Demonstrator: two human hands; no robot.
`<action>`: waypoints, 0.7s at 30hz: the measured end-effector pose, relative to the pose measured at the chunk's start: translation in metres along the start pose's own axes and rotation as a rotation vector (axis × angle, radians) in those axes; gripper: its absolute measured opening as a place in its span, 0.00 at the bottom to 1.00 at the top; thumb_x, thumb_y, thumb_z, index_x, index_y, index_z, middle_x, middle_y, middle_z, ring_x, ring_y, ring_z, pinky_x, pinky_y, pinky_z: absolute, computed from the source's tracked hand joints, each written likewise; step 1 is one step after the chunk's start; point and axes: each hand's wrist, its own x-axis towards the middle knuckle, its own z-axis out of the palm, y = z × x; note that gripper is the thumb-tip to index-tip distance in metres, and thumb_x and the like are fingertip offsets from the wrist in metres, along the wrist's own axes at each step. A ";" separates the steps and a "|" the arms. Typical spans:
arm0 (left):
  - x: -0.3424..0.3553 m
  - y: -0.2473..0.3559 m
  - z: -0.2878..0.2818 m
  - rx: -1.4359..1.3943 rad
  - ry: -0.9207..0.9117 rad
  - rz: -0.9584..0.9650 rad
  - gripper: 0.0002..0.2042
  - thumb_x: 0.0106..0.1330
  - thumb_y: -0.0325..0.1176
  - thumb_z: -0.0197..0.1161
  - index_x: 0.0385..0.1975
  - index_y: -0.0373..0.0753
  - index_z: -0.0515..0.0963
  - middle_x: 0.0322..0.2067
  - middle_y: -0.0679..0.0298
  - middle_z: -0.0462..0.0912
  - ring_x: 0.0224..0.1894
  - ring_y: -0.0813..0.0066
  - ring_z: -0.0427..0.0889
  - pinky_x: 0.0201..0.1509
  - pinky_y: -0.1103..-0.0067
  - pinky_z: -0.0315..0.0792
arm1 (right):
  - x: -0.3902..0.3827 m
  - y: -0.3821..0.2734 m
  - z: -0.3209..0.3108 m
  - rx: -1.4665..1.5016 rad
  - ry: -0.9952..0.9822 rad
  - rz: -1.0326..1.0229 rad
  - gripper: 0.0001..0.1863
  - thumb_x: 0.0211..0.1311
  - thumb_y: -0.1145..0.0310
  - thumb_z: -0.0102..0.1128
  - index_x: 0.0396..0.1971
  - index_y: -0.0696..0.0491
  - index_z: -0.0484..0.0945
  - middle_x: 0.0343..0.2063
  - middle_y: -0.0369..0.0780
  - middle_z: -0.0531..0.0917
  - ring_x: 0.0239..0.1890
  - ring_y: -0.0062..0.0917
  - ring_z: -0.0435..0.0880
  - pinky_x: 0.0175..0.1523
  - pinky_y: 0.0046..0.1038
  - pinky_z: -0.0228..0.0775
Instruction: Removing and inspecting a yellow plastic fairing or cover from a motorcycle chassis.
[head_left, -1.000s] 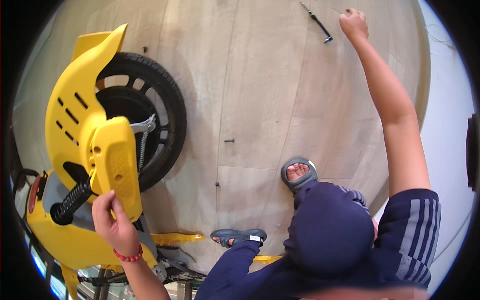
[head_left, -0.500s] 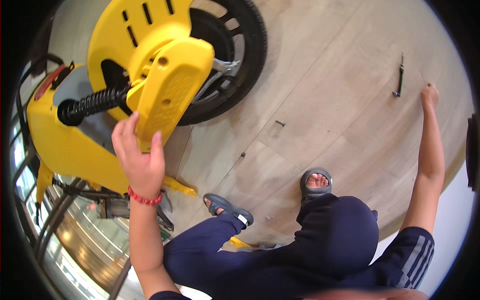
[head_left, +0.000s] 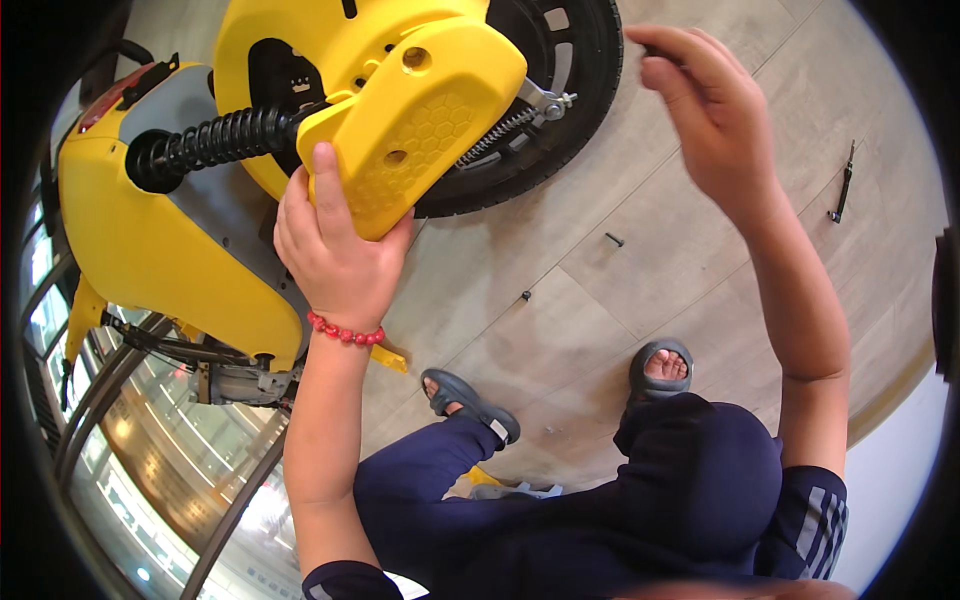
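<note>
My left hand (head_left: 335,255), with a red bead bracelet on the wrist, grips the lower edge of a yellow plastic cover (head_left: 420,120) and holds it against the rear of a yellow scooter (head_left: 150,250). The cover lies over the black rear wheel (head_left: 575,110), beside a black coil shock absorber (head_left: 215,140). My right hand (head_left: 700,110) hovers to the right of the wheel with its fingertips pinched together. Whether anything small is between them is too small to tell.
A dark screwdriver (head_left: 843,185) lies on the wooden floor at the far right. Two small dark screws (head_left: 614,239) (head_left: 525,296) lie on the floor near the wheel. My sandalled feet (head_left: 660,365) are planted below. A glass railing (head_left: 150,440) runs along the lower left.
My right hand has come back from the floor near the screwdriver to beside the wheel. The view has swung closer to the scooter. My left hand stays on the yellow cover.
</note>
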 end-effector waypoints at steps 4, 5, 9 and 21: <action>-0.002 -0.008 -0.003 -0.074 0.037 0.010 0.51 0.36 0.38 0.77 0.66 0.44 0.57 0.49 0.50 0.69 0.48 0.52 0.72 0.52 0.64 0.65 | 0.004 -0.019 0.028 0.084 -0.076 -0.009 0.13 0.65 0.78 0.52 0.49 0.57 0.76 0.35 0.35 0.75 0.36 0.16 0.74 0.45 0.16 0.67; -0.002 -0.009 -0.003 -0.091 0.034 0.012 0.51 0.36 0.38 0.77 0.66 0.43 0.57 0.49 0.50 0.69 0.47 0.51 0.72 0.51 0.64 0.66 | 0.003 -0.019 0.032 0.177 -0.049 -0.027 0.14 0.65 0.78 0.51 0.49 0.56 0.76 0.36 0.35 0.75 0.37 0.16 0.73 0.45 0.16 0.67; -0.002 -0.007 -0.007 -0.098 -0.005 -0.002 0.51 0.37 0.34 0.78 0.66 0.41 0.55 0.51 0.49 0.70 0.50 0.51 0.72 0.54 0.65 0.65 | 0.004 -0.026 0.039 0.292 -0.033 0.177 0.10 0.63 0.80 0.51 0.44 0.63 0.73 0.35 0.38 0.77 0.33 0.19 0.77 0.40 0.18 0.71; -0.040 -0.016 -0.023 -0.087 -0.062 0.016 0.50 0.36 0.33 0.76 0.66 0.40 0.57 0.52 0.48 0.69 0.51 0.49 0.71 0.55 0.63 0.65 | 0.058 -0.045 0.049 0.365 -0.085 0.518 0.11 0.62 0.69 0.53 0.36 0.62 0.79 0.23 0.36 0.78 0.25 0.17 0.75 0.31 0.20 0.68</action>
